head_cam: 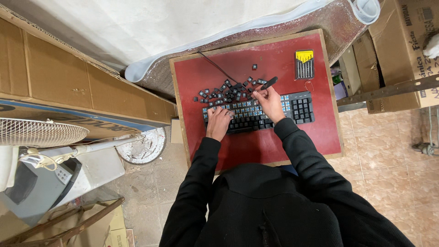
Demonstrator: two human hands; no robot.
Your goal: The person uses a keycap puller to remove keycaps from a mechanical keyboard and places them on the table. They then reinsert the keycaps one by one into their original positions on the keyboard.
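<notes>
Looking straight down: one black keyboard [258, 111] lies on a red tabletop [256, 146], long axis running left to right across the person's front, cable [217, 67] leading off toward the far left corner. Left hand [218, 121] rests flat on the keyboard's left end, fingers spread over the bare switch rows, holding nothing that I can see. Right hand [270, 103] sits over the middle of the board, grip closed narrow around one dark slim tool [267, 83] that angles up and away to the far right; its working tip is probably at the top row, though too small to be sure. Loose keycaps [224, 91] lie scattered just beyond the keyboard's far edge, nearer the left hand; a couple of dozen at a guess, too small to count. Right block of keys remains capped. One screwdriver set [304, 64] with a yellow top stands well apart at the far right corner.
</notes>
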